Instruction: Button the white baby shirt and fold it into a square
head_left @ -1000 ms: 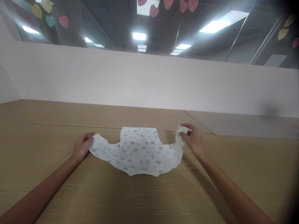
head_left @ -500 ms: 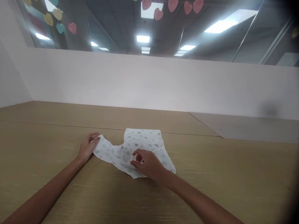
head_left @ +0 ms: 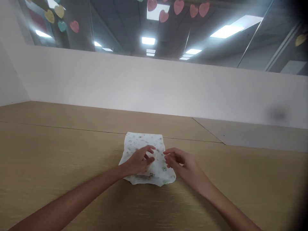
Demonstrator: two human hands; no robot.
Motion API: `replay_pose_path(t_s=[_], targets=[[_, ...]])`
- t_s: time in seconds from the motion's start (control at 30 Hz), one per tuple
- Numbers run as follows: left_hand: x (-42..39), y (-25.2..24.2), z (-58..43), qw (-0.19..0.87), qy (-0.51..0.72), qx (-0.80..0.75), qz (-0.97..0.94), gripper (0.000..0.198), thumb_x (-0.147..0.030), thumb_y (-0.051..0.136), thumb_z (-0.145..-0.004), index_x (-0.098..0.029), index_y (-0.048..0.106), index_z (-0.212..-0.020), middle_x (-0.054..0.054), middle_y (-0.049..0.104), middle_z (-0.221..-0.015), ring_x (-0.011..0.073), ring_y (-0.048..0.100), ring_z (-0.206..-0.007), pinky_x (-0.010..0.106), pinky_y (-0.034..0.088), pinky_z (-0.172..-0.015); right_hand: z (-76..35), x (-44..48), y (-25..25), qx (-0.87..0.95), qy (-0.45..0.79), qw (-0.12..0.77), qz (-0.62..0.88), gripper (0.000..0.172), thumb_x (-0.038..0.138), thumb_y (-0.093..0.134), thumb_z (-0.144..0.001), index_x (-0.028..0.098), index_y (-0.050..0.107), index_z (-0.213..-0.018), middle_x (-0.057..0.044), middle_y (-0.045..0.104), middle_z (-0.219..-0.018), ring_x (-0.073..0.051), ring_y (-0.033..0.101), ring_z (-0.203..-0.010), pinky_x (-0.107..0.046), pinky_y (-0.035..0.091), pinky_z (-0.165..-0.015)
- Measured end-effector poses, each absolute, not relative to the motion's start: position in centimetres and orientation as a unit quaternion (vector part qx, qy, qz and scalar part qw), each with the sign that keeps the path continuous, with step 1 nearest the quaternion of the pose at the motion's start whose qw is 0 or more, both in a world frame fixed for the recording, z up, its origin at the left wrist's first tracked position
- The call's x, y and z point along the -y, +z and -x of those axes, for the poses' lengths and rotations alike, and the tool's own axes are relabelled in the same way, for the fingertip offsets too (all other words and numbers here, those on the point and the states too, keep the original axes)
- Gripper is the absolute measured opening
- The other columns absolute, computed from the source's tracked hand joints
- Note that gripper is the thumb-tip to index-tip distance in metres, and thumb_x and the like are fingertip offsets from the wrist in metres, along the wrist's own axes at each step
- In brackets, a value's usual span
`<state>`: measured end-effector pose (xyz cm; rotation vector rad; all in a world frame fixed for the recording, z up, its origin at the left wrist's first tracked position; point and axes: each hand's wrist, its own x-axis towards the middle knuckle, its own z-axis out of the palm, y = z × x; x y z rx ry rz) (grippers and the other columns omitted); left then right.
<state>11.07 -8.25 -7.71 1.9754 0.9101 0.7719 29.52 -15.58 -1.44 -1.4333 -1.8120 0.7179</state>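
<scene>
A white baby-size garment point(head_left: 144, 138), printed with small green and dark motifs, lies on the wooden table in a compact folded shape. My left hand point(head_left: 141, 160) rests over its middle, thumb and fingers spread above the fabric. Beneath that hand, part of the folded layer is hidden. At the garment's right edge is my right hand point(head_left: 179, 162), loosely curled, with its fingertips just over or beside the cloth. Nothing shows between the fingers of either hand.
The wooden table point(head_left: 60, 154) has thin seams and a grey section point(head_left: 255, 133) at the far right. Behind it rises a white wall point(head_left: 144, 83). Above that is a glass panel point(head_left: 115, 29) with paper hearts point(head_left: 178, 6) and reflected ceiling lights.
My left hand has moved right, and the piece that stretched out to the left now lies over the garment's middle. My right hand has shifted from the middle to the right edge.
</scene>
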Motion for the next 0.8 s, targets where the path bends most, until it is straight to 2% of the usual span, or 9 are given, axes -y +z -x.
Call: replay_pose_path(t_s=[0.07, 0.17, 0.3, 0.43, 0.53, 0.63, 0.7, 0.8], targets=[[8.6, -8.0, -10.7, 0.390, 0.275, -0.335, -0.812, 0.035, -0.042, 0.046, -0.083, -0.023, 0.053, -0.112, 0.008, 0.056, -0.111, 0.0175, 0.058, -0.087, 0.028, 0.048, -0.069, -30.3, 16.0, -1.7, 0.715, 0.254, 0.336, 0.558, 0.032, 0.044, 0.045, -0.082, 0.018, 0.060, -0.092, -0.001, 0.056, -0.063, -0.014, 0.055, -0.061, -0.023, 0.044, -0.055], [8.4, -7.6, -8.1, 0.306, 0.271, -0.349, -0.844, 0.027, -0.037, 0.040, -0.086, -0.022, 0.059, -0.097, 0.005, 0.061, -0.099, 0.0171, 0.056, -0.088, 0.028, 0.045, -0.074, -32.2, 16.2, -2.8, 0.753, 0.189, 0.290, 0.560, 0.030, 0.038, 0.041, -0.086, 0.018, 0.062, -0.092, -0.003, 0.060, -0.068, -0.014, 0.055, -0.062, -0.023, 0.043, -0.056], [7.8, -7.4, -3.2, 0.167, 0.185, -0.359, -0.899, 0.025, -0.017, 0.038, -0.080, -0.020, 0.061, -0.091, 0.003, 0.062, -0.092, 0.0172, 0.055, -0.087, 0.028, 0.041, -0.076, -34.9, 15.6, -5.5, 0.821, 0.103, 0.188, 0.530, 0.027, 0.026, 0.037, -0.087, 0.018, 0.063, -0.088, -0.005, 0.063, -0.076, -0.014, 0.056, -0.063, -0.023, 0.042, -0.056], [8.4, -7.8, -0.1, 0.157, 0.114, -0.338, -0.921, 0.032, -0.008, 0.038, -0.076, -0.022, 0.062, -0.092, 0.001, 0.062, -0.092, 0.0149, 0.056, -0.082, 0.024, 0.040, -0.071, -36.2, 15.1, -7.8, 0.858, 0.052, 0.148, 0.489, 0.029, 0.017, 0.038, -0.084, 0.020, 0.061, -0.101, -0.007, 0.061, -0.099, -0.016, 0.059, -0.079, -0.025, 0.045, -0.063], [9.0, -7.9, 0.5, 0.188, 0.113, -0.316, -0.923, 0.034, -0.010, 0.040, -0.079, -0.024, 0.061, -0.102, 0.001, 0.062, -0.101, 0.0143, 0.058, -0.086, 0.023, 0.042, -0.073, -36.3, 14.7, -8.6, 0.860, 0.048, 0.147, 0.487, 0.031, 0.017, 0.040, -0.083, 0.021, 0.059, -0.106, -0.008, 0.057, -0.107, -0.016, 0.059, -0.081, -0.026, 0.047, -0.065], [9.0, -7.8, 0.2, 0.194, 0.112, -0.291, -0.930, 0.032, -0.018, 0.046, -0.082, -0.027, 0.059, -0.110, 0.000, 0.059, -0.113, 0.0158, 0.056, -0.098, 0.024, 0.041, -0.083, -36.0, 14.1, -8.9, 0.858, 0.064, 0.149, 0.488, 0.030, 0.016, 0.042, -0.082, 0.021, 0.060, -0.105, -0.008, 0.056, -0.108, -0.015, 0.058, -0.077, -0.026, 0.047, -0.064], [8.7, -7.8, -0.2, 0.170, 0.107, -0.275, -0.940, 0.028, -0.026, 0.049, -0.083, -0.028, 0.059, -0.109, 0.000, 0.059, -0.113, 0.0168, 0.055, -0.099, 0.026, 0.040, -0.085, -35.8, 13.7, -8.9, 0.859, 0.076, 0.153, 0.483, 0.030, 0.015, 0.043, -0.081, 0.022, 0.061, -0.103, -0.008, 0.055, -0.106, -0.015, 0.058, -0.080, -0.026, 0.047, -0.066], [8.3, -8.4, -0.7, 0.108, 0.120, -0.254, -0.954, 0.024, -0.031, 0.048, -0.085, -0.026, 0.060, -0.105, 0.003, 0.060, -0.105, 0.0173, 0.055, -0.092, 0.027, 0.041, -0.080, -35.5, 13.6, -8.9, 0.861, 0.081, 0.160, 0.477, 0.030, 0.014, 0.043, -0.082, 0.022, 0.063, -0.103, -0.008, 0.054, -0.105, -0.016, 0.057, -0.087, -0.026, 0.047, -0.071]])
